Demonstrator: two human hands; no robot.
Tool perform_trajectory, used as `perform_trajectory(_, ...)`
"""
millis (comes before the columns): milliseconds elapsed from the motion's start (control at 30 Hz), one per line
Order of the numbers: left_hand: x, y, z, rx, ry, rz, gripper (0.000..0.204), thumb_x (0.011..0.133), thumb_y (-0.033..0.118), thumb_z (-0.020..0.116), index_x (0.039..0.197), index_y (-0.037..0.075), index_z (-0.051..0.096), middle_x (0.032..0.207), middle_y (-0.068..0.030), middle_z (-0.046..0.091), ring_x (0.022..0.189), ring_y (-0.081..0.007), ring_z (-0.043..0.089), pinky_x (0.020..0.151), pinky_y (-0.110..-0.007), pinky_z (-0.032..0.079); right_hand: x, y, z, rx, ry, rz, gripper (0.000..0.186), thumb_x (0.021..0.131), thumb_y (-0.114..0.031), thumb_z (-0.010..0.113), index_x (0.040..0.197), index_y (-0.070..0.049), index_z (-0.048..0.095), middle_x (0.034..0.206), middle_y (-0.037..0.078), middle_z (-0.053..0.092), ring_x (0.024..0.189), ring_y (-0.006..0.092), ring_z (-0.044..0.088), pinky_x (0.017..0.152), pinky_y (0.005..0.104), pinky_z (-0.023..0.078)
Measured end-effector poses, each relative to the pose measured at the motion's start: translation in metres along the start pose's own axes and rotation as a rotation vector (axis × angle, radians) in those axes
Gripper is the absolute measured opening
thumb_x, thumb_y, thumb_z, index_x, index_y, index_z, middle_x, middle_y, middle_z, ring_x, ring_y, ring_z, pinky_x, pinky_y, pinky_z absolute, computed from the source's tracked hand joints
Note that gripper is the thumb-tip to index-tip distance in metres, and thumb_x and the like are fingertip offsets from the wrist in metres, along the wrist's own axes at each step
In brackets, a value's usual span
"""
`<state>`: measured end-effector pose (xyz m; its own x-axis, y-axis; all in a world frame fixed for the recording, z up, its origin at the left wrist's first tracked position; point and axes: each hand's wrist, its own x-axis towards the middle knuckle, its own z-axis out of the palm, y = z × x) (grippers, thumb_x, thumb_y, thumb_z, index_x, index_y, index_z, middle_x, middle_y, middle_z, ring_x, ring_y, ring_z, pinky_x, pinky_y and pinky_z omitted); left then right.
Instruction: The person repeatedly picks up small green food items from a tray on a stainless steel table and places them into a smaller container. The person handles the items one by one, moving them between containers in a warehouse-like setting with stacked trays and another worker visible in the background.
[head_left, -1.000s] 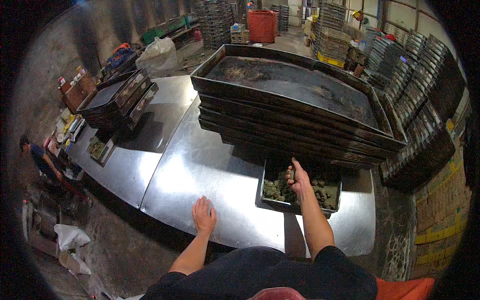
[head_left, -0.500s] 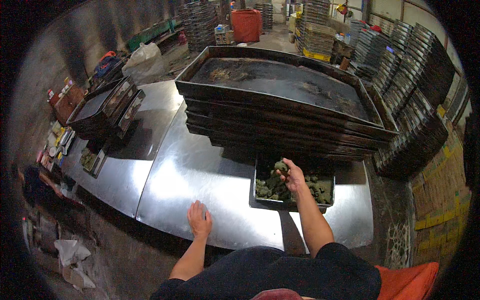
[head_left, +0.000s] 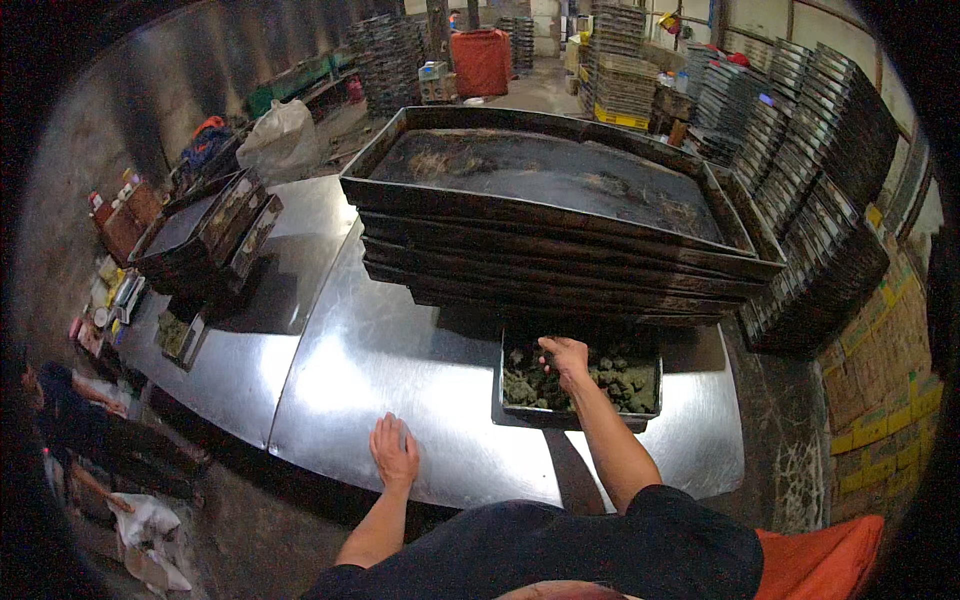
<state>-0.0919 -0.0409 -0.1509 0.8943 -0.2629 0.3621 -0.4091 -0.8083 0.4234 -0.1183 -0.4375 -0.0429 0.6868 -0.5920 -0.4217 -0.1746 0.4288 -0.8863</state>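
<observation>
My left hand lies on the shiny metal tabletop with its fingers stretched out and nothing in it. My right hand is over a dark rectangular tray, reaching in from the near side. Its fingers are curled together, and what they hold, if anything, is hidden. Grey-green lumps of a crumbly, dough-like material lie in the tray around the hand. Right behind stands a tall stack of large dark metal trays, whose top one has brown residue on its bottom.
A smaller tray stack stands on the table's left part, by a small tray of greenish material. More stacked trays rise at the right. Another person is at the left edge, near a white bag.
My right hand has moved slightly left; the lump seen in it earlier no longer shows. My left hand stays on the table. The other person has come further into view at the left.
</observation>
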Motion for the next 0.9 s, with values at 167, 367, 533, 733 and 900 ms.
perform_trajectory(167,0.003,0.007,-0.001,-0.005,0.001,0.01,0.041,0.09,0.018,0.059,0.127,0.001,0.061,0.148,-0.0157,0.047,0.142,-0.0322,0.037,0.12,-0.051,0.021,0.018,0.014,-0.006,0.12,0.007,-0.165,0.019,0.085,-0.009,0.076,0.1,0.001,0.068,0.089,0.009,0.069,0.061,0.0172,0.065,0.047,0.0264,0.045)
perform_trajectory(367,0.001,0.005,-0.005,-0.009,-0.017,-0.014,0.041,0.091,0.019,0.059,0.128,0.002,0.061,0.149,-0.0152,0.047,0.143,-0.032,0.036,0.12,-0.05,0.021,-0.033,-0.032,0.005,0.039,0.084,0.044,0.038,0.09,-0.04,0.073,0.08,-0.005,0.064,0.064,0.004,0.061,0.054,0.0137,0.057,0.045,0.0285,0.037)
perform_trajectory(533,0.004,0.011,-0.008,-0.017,-0.018,0.0,0.041,0.091,0.02,0.059,0.128,0.002,0.062,0.15,-0.0146,0.046,0.143,-0.0317,0.036,0.12,-0.049,0.021,-0.019,-0.004,-0.005,0.035,0.12,0.035,0.046,0.091,-0.051,0.069,0.077,-0.008,0.061,0.063,0.002,0.058,0.051,0.0142,0.053,0.048,0.0304,0.039)
perform_trajectory(733,0.002,0.003,-0.002,-0.003,-0.021,-0.026,0.042,0.09,0.02,0.058,0.128,0.002,0.062,0.149,-0.0138,0.047,0.143,-0.0314,0.036,0.12,-0.049,0.021,-0.012,-0.008,-0.009,0.28,-0.158,-0.03,0.032,0.098,-0.035,0.062,0.108,-0.005,0.06,0.092,0.011,0.068,0.065,0.0191,0.064,0.052,0.0325,0.05)
perform_trajectory(900,0.001,0.005,-0.004,-0.003,-0.015,-0.013,0.041,0.09,0.019,0.059,0.128,0.002,0.062,0.148,-0.0138,0.048,0.142,-0.0315,0.037,0.12,-0.049,0.021,-0.015,-0.008,-0.019,0.46,-0.23,0.146,0.032,0.097,-0.026,0.058,0.118,-0.002,0.056,0.096,0.012,0.069,0.074,0.0212,0.068,0.054,0.0294,0.055)
